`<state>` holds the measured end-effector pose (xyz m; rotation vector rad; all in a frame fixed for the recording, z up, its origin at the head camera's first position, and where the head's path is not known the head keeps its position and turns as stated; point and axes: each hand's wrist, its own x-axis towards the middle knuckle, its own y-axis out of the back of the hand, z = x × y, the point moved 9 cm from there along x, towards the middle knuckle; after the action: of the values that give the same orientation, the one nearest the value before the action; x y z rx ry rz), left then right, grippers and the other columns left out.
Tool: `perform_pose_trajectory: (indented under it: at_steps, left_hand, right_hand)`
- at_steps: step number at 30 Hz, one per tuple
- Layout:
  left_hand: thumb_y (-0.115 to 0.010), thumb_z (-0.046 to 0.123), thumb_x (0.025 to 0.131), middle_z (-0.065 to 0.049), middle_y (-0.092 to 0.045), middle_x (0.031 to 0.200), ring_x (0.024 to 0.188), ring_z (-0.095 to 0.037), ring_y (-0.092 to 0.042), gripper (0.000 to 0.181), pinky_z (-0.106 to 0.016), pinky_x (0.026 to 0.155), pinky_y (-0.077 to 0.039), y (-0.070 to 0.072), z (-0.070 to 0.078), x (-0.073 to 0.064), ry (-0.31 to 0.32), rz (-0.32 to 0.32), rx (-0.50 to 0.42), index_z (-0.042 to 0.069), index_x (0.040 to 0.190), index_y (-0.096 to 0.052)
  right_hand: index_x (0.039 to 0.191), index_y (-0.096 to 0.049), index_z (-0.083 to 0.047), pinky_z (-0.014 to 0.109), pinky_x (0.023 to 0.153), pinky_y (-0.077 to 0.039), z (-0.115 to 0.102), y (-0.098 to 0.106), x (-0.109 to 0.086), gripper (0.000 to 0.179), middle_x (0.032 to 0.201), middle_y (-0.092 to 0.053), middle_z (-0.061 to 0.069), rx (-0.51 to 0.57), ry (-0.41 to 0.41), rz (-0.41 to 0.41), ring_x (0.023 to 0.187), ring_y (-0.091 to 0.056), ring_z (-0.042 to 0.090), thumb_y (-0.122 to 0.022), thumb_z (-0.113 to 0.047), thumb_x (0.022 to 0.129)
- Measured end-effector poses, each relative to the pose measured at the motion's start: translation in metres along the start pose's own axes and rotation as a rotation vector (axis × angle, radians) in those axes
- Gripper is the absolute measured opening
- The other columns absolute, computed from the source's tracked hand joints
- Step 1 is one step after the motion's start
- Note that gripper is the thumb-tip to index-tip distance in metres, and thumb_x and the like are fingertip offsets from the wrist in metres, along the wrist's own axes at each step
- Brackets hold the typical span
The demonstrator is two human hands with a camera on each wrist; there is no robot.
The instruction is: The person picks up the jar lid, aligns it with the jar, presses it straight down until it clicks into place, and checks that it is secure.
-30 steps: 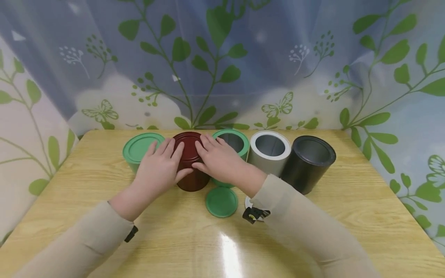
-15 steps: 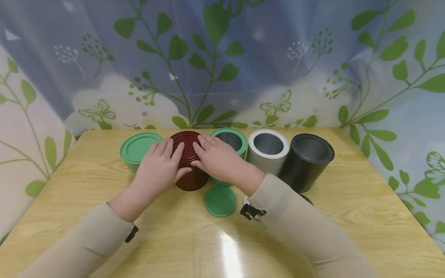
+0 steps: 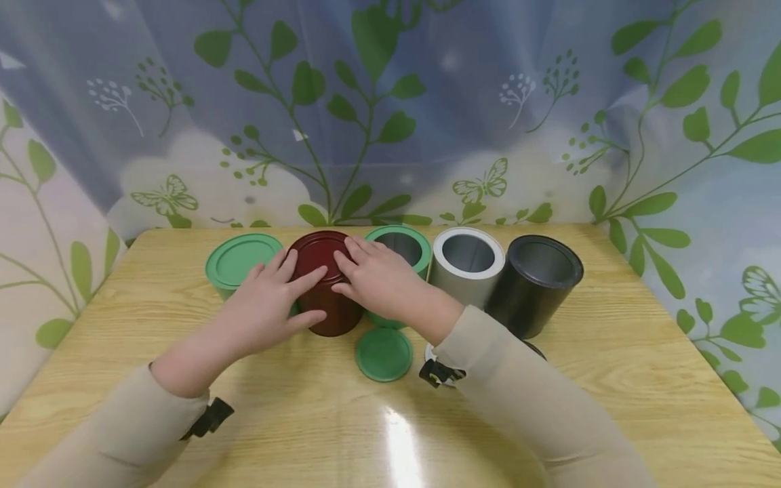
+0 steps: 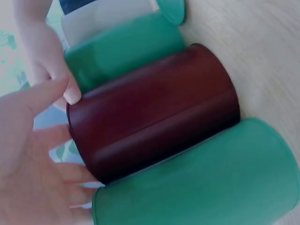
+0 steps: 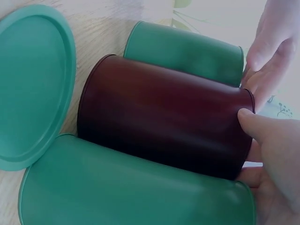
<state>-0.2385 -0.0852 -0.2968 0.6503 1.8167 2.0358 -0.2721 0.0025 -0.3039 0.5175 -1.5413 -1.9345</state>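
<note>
A dark red can (image 3: pixel 335 318) with a red lid (image 3: pixel 317 251) on top stands upright in a row of cans. My right hand (image 3: pixel 390 281) lies over the lid's right side, fingers extended across its edge. In the right wrist view its thumb (image 5: pixel 255 123) touches the can's side just under the rim. My left hand (image 3: pixel 262 308) is spread at the can's left, its fingertips right at the lid's edge. Under its wrist side, a green can (image 3: pixel 244 261) with its lid on is partly hidden.
Right of the red can stand an open green can (image 3: pixel 421 254), an open white can (image 3: pixel 460 288) and an open black can (image 3: pixel 525 305). A green lid (image 3: pixel 384 354) lies in front on the wooden table (image 3: pixel 317 420). White and black lids are mostly hidden by the right sleeve (image 3: pixel 512 373).
My left hand has slid left and back off the middle of the red lid, its thumb dropping lower beside the can. The right hand has stayed on the lid.
</note>
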Motion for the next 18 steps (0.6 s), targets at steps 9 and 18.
perform_pose_trajectory:
  at_steps: [9,18]
  left_hand:
    - [-0.064,0.042,0.086,-0.035,-0.029,0.141,0.131,-0.049,-0.023,0.064,-0.066,0.097,-0.025,0.001,0.002,0.0,-0.015,-0.042,0.025,0.023,0.143,-0.04]
    - [-0.066,0.04,0.086,-0.035,-0.03,0.141,0.132,-0.046,-0.025,0.065,-0.066,0.098,-0.025,-0.001,0.002,0.001,-0.015,-0.029,0.049,0.022,0.143,-0.041]
  right_hand:
    - [0.141,-0.043,-0.017,0.039,0.107,-0.028,0.001,0.003,-0.005,0.054,0.142,-0.04,0.015,0.022,-0.012,0.042,0.133,-0.035,0.025,-0.041,-0.048,0.097]
    - [0.13,-0.057,-0.016,0.041,0.104,-0.033,-0.006,0.014,-0.008,0.043,0.132,-0.052,0.014,-0.013,0.001,0.139,0.125,-0.046,0.024,-0.05,-0.041,0.095]
